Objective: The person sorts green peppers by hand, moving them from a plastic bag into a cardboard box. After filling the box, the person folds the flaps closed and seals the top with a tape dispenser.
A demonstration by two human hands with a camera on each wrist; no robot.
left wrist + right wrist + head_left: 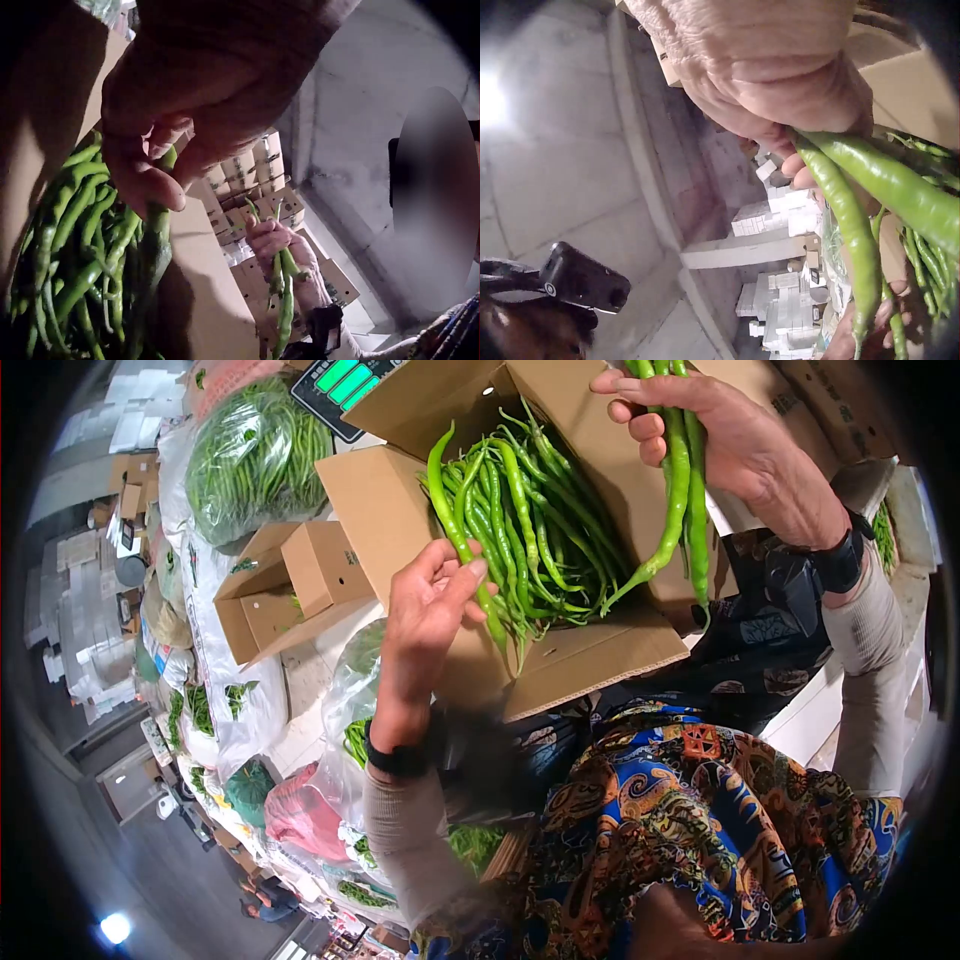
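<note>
Long green chili peppers [540,510] fill an open cardboard box [600,645] in front of the person. At the box's left side the left hand [428,605] pinches one chili pepper [156,247] between thumb and fingers. Up at the right, above the box's right flap, the right hand [715,435] holds a few long chili peppers [680,490], their lower ends hanging down. In the right wrist view these peppers [847,225] stick out from under the curled fingers.
A digital scale [345,385] with a lit green display stands behind the box. To the left are a clear bag of green peppers [255,460], a smaller open carton [290,585] and several sacks. More cartons [835,405] stand at the right.
</note>
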